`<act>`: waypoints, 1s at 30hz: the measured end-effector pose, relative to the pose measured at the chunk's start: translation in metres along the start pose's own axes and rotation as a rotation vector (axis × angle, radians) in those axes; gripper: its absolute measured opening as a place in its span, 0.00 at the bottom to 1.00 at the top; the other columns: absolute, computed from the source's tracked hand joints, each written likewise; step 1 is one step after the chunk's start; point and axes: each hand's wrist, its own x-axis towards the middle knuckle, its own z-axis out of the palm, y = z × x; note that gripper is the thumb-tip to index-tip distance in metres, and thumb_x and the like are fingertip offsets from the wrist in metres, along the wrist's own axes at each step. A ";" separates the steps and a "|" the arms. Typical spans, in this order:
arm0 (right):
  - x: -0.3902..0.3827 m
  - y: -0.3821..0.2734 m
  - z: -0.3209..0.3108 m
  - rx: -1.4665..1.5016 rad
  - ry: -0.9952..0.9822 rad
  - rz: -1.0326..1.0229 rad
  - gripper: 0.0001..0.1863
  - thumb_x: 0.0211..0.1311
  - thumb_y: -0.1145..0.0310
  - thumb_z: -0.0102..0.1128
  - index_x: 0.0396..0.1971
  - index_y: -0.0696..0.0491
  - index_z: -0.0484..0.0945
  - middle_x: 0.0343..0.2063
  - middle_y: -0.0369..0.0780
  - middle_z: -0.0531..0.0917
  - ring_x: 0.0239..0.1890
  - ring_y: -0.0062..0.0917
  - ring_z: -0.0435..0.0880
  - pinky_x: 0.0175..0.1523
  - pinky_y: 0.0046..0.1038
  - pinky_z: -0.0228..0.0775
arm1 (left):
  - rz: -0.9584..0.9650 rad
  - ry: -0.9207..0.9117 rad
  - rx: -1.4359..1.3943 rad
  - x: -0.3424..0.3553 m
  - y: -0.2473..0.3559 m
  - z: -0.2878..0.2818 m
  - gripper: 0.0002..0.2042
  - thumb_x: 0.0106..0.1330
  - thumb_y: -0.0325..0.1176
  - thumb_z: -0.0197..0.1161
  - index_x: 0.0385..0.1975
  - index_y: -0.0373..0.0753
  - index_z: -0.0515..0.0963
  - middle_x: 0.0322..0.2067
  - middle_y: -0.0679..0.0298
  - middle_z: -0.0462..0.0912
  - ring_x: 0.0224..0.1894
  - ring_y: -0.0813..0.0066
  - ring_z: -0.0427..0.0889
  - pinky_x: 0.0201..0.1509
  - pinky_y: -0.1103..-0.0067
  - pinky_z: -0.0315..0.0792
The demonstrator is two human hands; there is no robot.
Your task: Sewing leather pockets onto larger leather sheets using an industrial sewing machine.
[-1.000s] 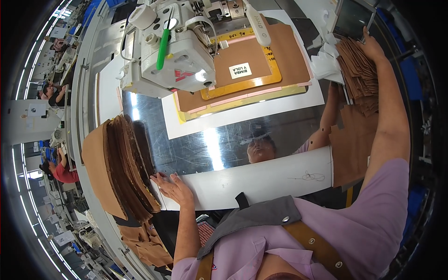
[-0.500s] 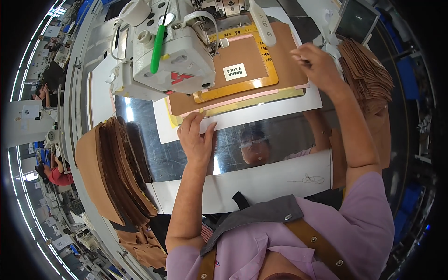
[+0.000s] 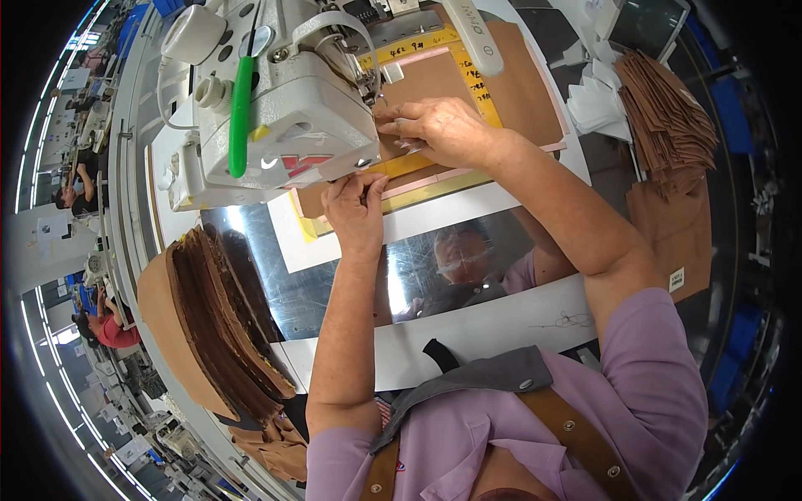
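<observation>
My right hand [image 3: 451, 129] reaches across a yellow frame [image 3: 486, 107] to the spot beside the sewing machine's needle. Its fingers are pinched together, and what they hold, if anything, I cannot make out. The frame lies on a brown panel [image 3: 535, 88] with pale pink strips along its edges. At the near edge of the panel, below the white sewing machine head [image 3: 322, 113], my left hand [image 3: 355, 213] rests with fingers bent and thumb drawn in. What lies under those fingertips is hidden. My right hand covers the middle of the panel.
A stack of brown panels [image 3: 188, 326] stands at left, and brown pieces [image 3: 664, 117] are piled at right. A green-handled tool [image 3: 241, 117] is on the machine head. White sheet [image 3: 309, 250] and a shiny metal plate [image 3: 334, 309] lie in front. A white elongated device [image 3: 474, 37] overhangs the panel.
My right hand has moved left from the panel's right edge to the needle area, covering the white label. My left hand's fingers have curled in at the panel's near edge.
</observation>
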 end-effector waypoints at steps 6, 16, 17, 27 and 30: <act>0.007 0.006 0.001 -0.037 -0.088 0.001 0.19 0.61 0.58 0.68 0.52 0.41 0.87 0.58 0.26 0.83 0.52 0.29 0.86 0.56 0.31 0.79 | -0.171 0.014 0.037 0.003 -0.025 -0.022 0.05 0.64 0.32 0.69 0.30 0.38 0.83 0.32 0.67 0.83 0.39 0.67 0.77 0.54 0.70 0.58; 0.011 0.000 -0.003 -0.068 -0.155 0.016 0.20 0.62 0.51 0.68 0.52 0.41 0.87 0.57 0.26 0.84 0.53 0.26 0.85 0.57 0.30 0.79 | -0.030 0.053 0.443 0.006 -0.074 -0.062 0.04 0.62 0.28 0.70 0.30 0.38 0.81 0.33 0.63 0.82 0.38 0.60 0.78 0.54 0.65 0.61; 0.010 -0.001 -0.003 -0.071 -0.154 0.026 0.19 0.62 0.52 0.68 0.51 0.41 0.87 0.57 0.26 0.84 0.53 0.27 0.85 0.57 0.30 0.79 | -0.099 0.078 0.369 0.006 -0.080 -0.066 0.05 0.61 0.28 0.71 0.31 0.37 0.80 0.35 0.61 0.81 0.38 0.58 0.78 0.54 0.64 0.61; 0.005 0.007 0.012 -0.068 0.065 -0.027 0.20 0.56 0.58 0.74 0.48 0.45 0.87 0.53 0.30 0.86 0.45 0.29 0.88 0.48 0.32 0.82 | -0.221 0.045 -0.208 0.016 -0.017 0.008 0.40 0.49 0.30 0.84 0.62 0.27 0.69 0.60 0.53 0.71 0.63 0.64 0.74 0.69 0.70 0.70; 0.002 0.007 0.011 -0.073 0.002 0.023 0.19 0.56 0.59 0.72 0.49 0.43 0.87 0.56 0.28 0.84 0.51 0.28 0.86 0.55 0.32 0.80 | -0.317 0.126 -0.220 0.020 -0.024 0.022 0.38 0.46 0.52 0.82 0.56 0.38 0.79 0.54 0.56 0.81 0.67 0.56 0.69 0.75 0.59 0.46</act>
